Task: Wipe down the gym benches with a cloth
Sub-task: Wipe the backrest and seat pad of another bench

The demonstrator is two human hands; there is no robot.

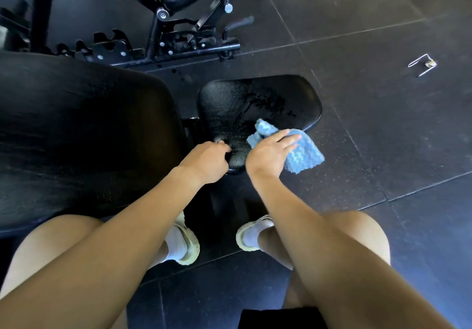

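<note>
- Head view: a small black textured seat pad (255, 103) of a gym bench lies just past centre toward one o'clock. Its surface is glossy with wet streaks and droplets.
- A blue knitted cloth (304, 155) sits at the seat pad's near right edge, about three o'clock from centre. Part of it lies on the pad and part hangs past the edge over the floor.
- The right hand (270, 153) rests on top of the cloth, fingers straight and close together, pressing it flat.
- The left hand (207, 162), just beside it toward nine o'clock, grips the narrow near end of the seat pad with curled fingers.
- A large black padded backrest pad (76, 137) fills the nine o'clock side, just beside the seat pad.
- At twelve o'clock stands the black steel frame (178, 40) of a second bench, with bolts and a toothed adjuster rail.
- A silver wire spring clip (422, 64) lies on the dark rubber floor tiles (383, 22) at two o'clock, well apart from the bench.
- Near six o'clock, two cream shoes (190, 247) with white socks stand on the floor.
</note>
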